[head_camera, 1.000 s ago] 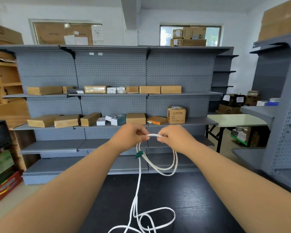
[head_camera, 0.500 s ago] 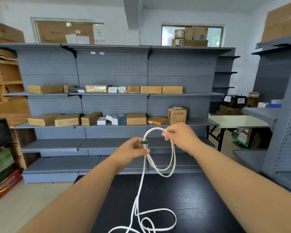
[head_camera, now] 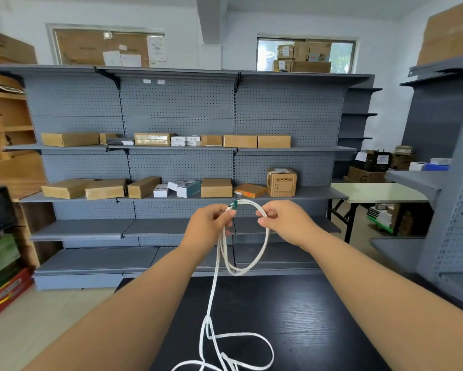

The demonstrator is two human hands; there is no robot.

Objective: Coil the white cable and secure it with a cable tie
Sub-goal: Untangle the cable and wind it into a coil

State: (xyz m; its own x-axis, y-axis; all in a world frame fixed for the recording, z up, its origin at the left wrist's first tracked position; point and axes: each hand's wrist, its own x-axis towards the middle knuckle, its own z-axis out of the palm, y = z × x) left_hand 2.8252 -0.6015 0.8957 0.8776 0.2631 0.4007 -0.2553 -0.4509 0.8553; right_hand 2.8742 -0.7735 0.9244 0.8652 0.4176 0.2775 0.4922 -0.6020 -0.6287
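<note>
**Both hands pinch the raised loop**

We see the left hand [head_camera: 209, 226] with its fingers curled round the white cable [head_camera: 264, 243], gripping the gathered strands at the top left of a loop. The right hand [head_camera: 287, 223] pinches the same loop on its upper right side between thumb and curled fingers. Between the two hands the cable arches upward, and a small green piece [head_camera: 234, 204] sits on it just beside the left fingertips; we cannot tell whether it is a tie or part of the cable end.

Below the hands the loop hangs in the air in two or three turns. One long strand drops from the left hand to the black table [head_camera: 318, 317], where the uncoiled part lies in loose bends at the near edge.

Behind the table stands grey pegboard shelving [head_camera: 179, 167] with flat brown parcels and one upright cardboard box [head_camera: 281, 182]. A pale folding table [head_camera: 377, 192] stands to the right.
</note>
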